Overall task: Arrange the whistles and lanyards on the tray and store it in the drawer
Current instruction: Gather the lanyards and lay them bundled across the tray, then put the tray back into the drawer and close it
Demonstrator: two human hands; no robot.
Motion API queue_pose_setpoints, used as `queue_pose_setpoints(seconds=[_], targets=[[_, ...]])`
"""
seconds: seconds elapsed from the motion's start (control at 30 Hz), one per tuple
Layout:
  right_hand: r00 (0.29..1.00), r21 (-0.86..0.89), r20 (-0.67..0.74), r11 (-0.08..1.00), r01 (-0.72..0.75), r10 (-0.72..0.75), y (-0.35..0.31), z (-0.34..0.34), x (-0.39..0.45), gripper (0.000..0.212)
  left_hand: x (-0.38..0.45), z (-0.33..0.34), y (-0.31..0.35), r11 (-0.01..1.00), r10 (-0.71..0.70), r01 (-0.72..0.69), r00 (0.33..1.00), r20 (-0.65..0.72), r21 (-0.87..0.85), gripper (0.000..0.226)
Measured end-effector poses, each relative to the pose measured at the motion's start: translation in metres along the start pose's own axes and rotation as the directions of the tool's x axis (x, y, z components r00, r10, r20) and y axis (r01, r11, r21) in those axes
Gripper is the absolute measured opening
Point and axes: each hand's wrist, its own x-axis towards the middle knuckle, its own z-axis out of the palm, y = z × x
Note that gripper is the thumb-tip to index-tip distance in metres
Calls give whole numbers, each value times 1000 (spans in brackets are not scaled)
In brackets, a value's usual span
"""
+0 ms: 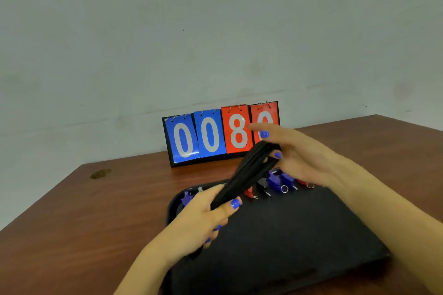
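While a bundle of black lanyards point(249, 171) hangs stretched above the black tray point(287, 235), the left hand point(203, 218) pinches its lower end and the right hand point(294, 153) curls round the upper (forefinger straight). Whistles point(279, 181) line the tray's far edge before a flip scoreboard point(208, 135).

Plain grey-green wall point(215, 31) behind a brown, seemingly wooden table point(96, 211) under even light.

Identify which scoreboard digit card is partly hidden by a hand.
The rightmost red card on the flip scoreboard: the right hand covers its lower part, while the two blue zeros and the red 8 show in full.
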Motion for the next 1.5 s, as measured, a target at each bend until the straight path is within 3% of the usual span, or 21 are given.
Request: queue_pose_setpoints(seconds=[0.03, 0.1, 0.17, 0.23, 0.3, 0.4, 0.5, 0.67, 0.83, 0.97, 1.1, 1.2, 1.27, 1.33, 1.4, 1.5], targets=[[998, -177, 43, 984, -33, 41, 9, -10, -9, 60, 0, -2, -3, 993, -11, 8, 1000, 21, 115, 12], [997, -478, 28, 877, -46, 67, 25, -22, -26, 54, -1, 2, -11, 891, -18, 1, 999, 33, 455, 17], [998, -474, -69, 880, -40, 8, 35, -28, -36, 35, -2, 12, -16, 690, -2, -22, 999, 33, 724, 18], [994, -479, -111, 876, -45, -10, 39, -31, -41, 21, -3, 24, -18, 501, 47, -40, 999, 19, 865, 16], [992, -574, -123, 813, -98, 32, 40, -34, -44, 23, -5, 32, -20, 337, 117, -63, 993, 25, 939, 18], [986, -662, -154, 733, -154, 68, 46, -41, -48, 23, -5, 34, -25, 217, 186, -86, 982, 45, 972, 28], [980, -691, -190, 702, -174, 57, 55, -52, -54, 24, -3, 29, -27, 243, 183, -74, 983, 29, 967, 41], [974, -766, -226, 615, -189, 19, 62, -59, -61, 25, -6, 15, -24, 326, 46, -34, 999, 20, 945, 61], [972, -866, -226, 443, -231, 65, 56, -65, -72, 34, -17, 8, -12, 383, -14, 52, 999, -50, 922, 93], [972, -871, -227, 461, -171, -68, 41, -65, -91, 45, -28, 8, 12, 403, 108, 102, 982, -158, 909, 61], [941, -919, -259, 356, -170, -219, 34, -68, -136, 43, -50, 42, 35, 525, 374, -59, 912, -168, 849, 36], [848, -925, -335, 316, -212, -411, 47, -73, -190, 41, -64, 95, 39, 531, 462, -212, 884, -69, 821, 43], [723, -924, -381, 262, -279, -576, 68, -77, -225, 39, -67, 137, 36, 491, 508, -291, 861, 1, 821, 42], [558, -889, -455, 326, -321, -693, 96, -84, -257, 37, -67, 183, 34, 465, 558, -324, 829, 11, 824, 43], [434, -838, -542, 426, -341, -720, 125, -92, -286, 38, -66, 224, 29, 455, 568, -294, 823, -19, 840, 50], [383, -770, -607, 397, -500, -696, 167, -112, -323, 43, -63, 261, 15, 449, 508, -198, 859, -67, 871, 63]])
